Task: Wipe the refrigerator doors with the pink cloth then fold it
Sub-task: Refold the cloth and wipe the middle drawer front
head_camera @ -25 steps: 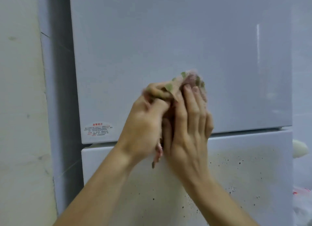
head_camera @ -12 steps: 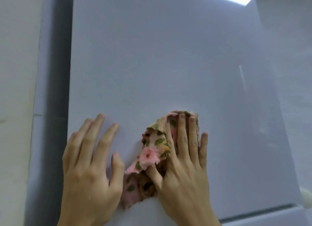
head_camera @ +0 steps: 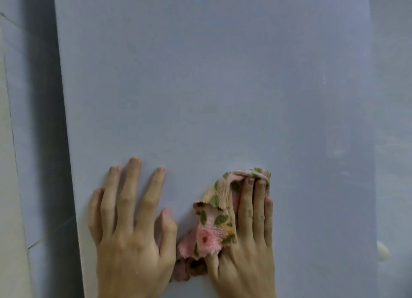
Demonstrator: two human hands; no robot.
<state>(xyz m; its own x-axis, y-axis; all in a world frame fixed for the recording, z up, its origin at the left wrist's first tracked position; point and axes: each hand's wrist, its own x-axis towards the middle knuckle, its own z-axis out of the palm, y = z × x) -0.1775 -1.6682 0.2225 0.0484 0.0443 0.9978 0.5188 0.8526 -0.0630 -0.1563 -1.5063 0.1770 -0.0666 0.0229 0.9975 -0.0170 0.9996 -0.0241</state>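
The pale upper refrigerator door (head_camera: 211,86) fills most of the view. My right hand (head_camera: 247,248) presses a bunched pink cloth (head_camera: 211,228) with green leaves and a pink flower flat against the door, fingers straight on top of it. The cloth sticks out above my fingertips and to the left of my palm. My left hand (head_camera: 131,235) lies flat on the door beside it, fingers spread and straight, holding nothing. A narrow gap separates its thumb from the cloth.
A dark shadowed gap (head_camera: 51,141) runs down the left side of the door, with a light wall (head_camera: 9,186) beyond it. A small white object (head_camera: 382,252) shows past the door's right edge.
A second ago both hands bunched the cloth together near the seam between the doors. The left hand let go and spread flat on the upper door. The right hand now presses the cloth there.
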